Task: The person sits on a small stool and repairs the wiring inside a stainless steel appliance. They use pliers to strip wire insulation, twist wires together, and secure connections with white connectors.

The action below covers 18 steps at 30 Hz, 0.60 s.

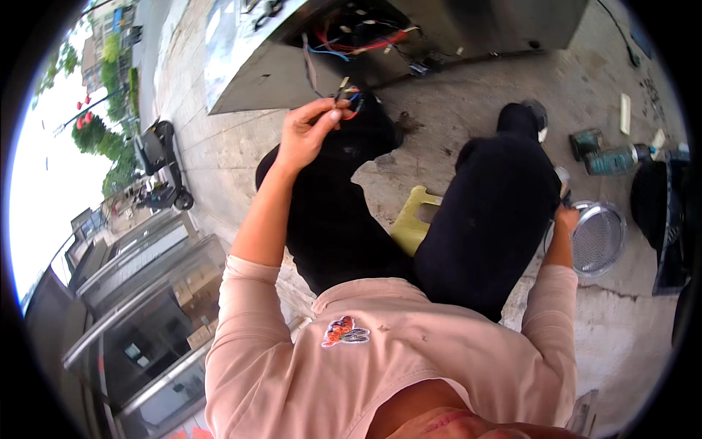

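The left hand (303, 137) is held forward, its thumb (326, 126) and index finger (314, 109) pinched together at the tips. Behind these fingers, the left wrist (289, 165) is held nearly straight and the left forearm (262, 219) is extended. Well to the right of the pinched fingers, the right hand (567, 217) is lowered beside the right leg (504, 197), its fingers largely hidden; behind them, the right forearm (559, 250) is partly bared.

Counted: one left hand (300, 140), one right hand (567, 218), one metal cabinet (504, 29), one stool (409, 221), one round mesh piece (598, 240), one shirt patch (344, 333); wires (330, 53) several, exact number indiscernible
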### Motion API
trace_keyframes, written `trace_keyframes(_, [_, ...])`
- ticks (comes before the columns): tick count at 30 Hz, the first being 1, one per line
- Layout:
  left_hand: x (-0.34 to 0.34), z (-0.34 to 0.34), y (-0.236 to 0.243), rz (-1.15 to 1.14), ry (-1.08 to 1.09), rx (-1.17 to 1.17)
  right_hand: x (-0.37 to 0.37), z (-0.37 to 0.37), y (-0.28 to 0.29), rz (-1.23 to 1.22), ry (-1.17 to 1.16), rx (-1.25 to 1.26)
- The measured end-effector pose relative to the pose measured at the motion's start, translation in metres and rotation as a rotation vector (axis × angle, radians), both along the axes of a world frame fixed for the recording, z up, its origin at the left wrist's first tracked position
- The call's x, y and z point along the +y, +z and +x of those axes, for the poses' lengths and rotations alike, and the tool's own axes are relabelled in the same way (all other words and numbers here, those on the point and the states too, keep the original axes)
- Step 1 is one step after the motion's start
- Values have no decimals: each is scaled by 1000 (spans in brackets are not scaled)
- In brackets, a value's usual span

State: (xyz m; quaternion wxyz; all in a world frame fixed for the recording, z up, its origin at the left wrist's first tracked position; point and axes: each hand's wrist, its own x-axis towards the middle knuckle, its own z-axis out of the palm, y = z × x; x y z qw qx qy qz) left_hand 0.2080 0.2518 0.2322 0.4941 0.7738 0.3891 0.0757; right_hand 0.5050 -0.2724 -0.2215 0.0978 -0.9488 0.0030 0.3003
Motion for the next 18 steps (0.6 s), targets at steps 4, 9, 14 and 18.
trace_keyframes(4, [-6, -25, -10, 68, 17, 55, 26, -1, 16, -68, 74, 63])
trace_keyframes(9, [0, -24, -12, -19, 12, -55, 21, 7, 34, -49, 38, 104])
trace_keyframes(14, [-5, -23, -12, 45, 29, -37, 7, -34, 100, 82, 300, 148])
trace_keyframes(18, [-15, 7, 5, 49, 16, 9, -67, -48, 148, 206, 276, 29])
